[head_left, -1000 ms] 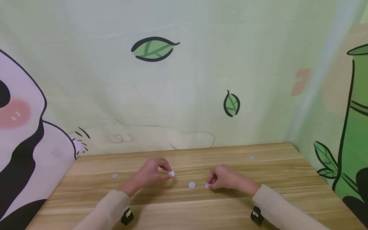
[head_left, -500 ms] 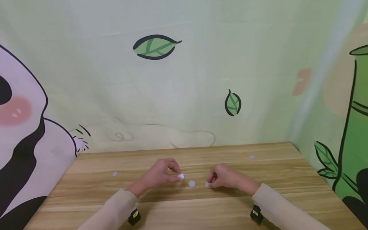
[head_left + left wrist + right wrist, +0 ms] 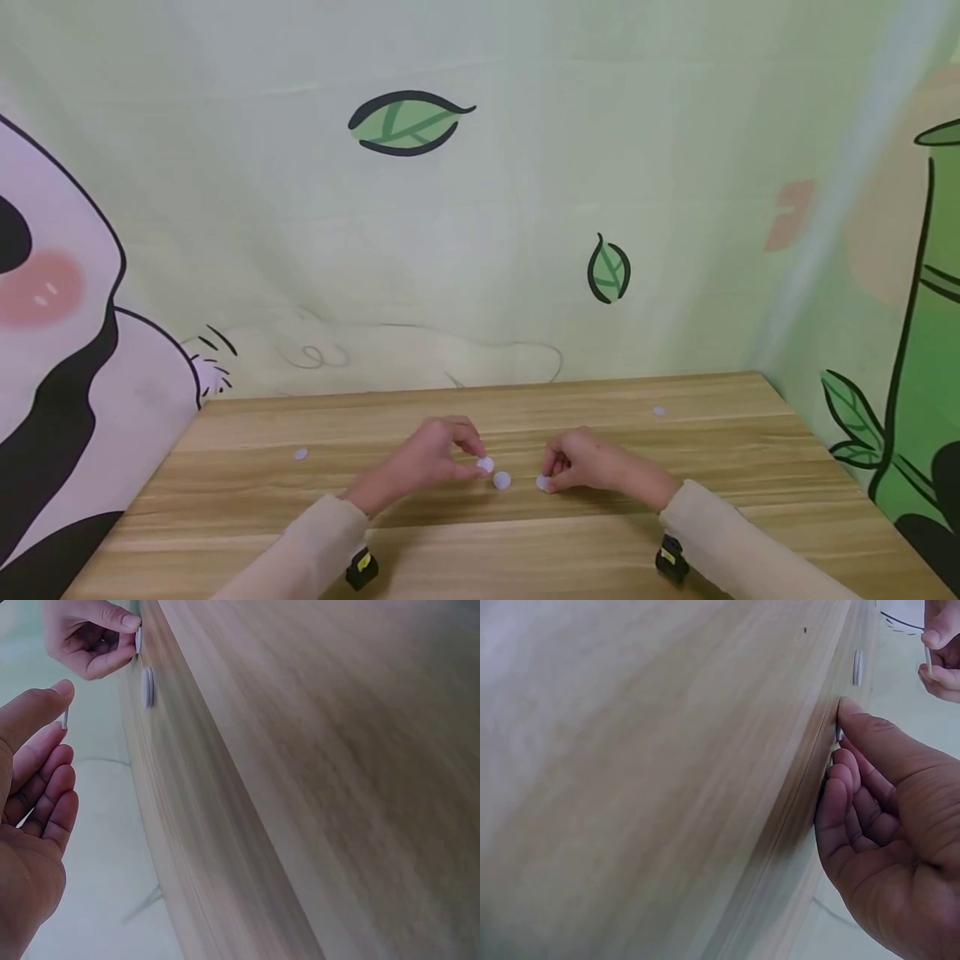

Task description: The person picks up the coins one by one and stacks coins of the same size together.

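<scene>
Thumb and fingertips of the left hand (image 3: 435, 454) pinch a white disc (image 3: 485, 465) by its rim, clear of the table (image 3: 600, 550) — an edge grip that probably suits something so thin, since it leaves much of the flat face uncovered. The disc hangs just left of the middle stack (image 3: 502, 480), which lies flat on the table; the wrist views show layers in it, seemingly two discs. Right of that stack, the right hand (image 3: 588, 462) pinches another disc (image 3: 543, 482) low at the tabletop, though I cannot tell whether it touches. Beyond the hands lie the left outer disc (image 3: 301, 454) and the right outer disc (image 3: 658, 411), flat and well apart — a spread that likely gives both hands room around the middle.
</scene>
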`<action>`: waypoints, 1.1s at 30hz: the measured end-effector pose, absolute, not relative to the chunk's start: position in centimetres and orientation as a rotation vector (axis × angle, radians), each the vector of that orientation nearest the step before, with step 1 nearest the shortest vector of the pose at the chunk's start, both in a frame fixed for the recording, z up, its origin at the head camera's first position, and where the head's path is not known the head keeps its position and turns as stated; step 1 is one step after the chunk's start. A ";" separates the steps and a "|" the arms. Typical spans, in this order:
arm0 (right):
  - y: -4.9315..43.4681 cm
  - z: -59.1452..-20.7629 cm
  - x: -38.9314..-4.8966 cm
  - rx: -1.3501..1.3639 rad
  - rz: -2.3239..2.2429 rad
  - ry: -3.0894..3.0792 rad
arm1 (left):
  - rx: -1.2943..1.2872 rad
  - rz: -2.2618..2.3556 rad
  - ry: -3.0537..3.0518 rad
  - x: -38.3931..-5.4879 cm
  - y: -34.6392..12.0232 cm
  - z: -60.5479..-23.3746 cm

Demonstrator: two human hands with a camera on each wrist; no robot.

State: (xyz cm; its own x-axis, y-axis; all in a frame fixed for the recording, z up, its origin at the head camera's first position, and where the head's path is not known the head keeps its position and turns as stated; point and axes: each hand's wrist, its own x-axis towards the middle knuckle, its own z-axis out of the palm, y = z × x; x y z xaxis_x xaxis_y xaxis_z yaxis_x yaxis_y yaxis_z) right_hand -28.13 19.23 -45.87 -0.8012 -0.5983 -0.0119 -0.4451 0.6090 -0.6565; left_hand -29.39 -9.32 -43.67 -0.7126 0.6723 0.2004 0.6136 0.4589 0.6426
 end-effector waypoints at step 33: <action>19.5 -46.3 -27.7 -0.995 -0.995 2.605 | 1.294 0.959 2.645 -29.2 -6.8 -44.1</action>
State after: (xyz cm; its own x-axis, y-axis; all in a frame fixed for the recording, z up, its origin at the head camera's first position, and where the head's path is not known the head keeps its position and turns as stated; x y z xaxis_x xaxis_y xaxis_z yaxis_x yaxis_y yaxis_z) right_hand -27.66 19.53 -46.35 -0.7596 -0.6471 0.0659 -0.5261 0.5516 -0.6472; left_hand -29.18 -6.81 -44.11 -0.6501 0.7274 0.2199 0.6993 0.4594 0.5476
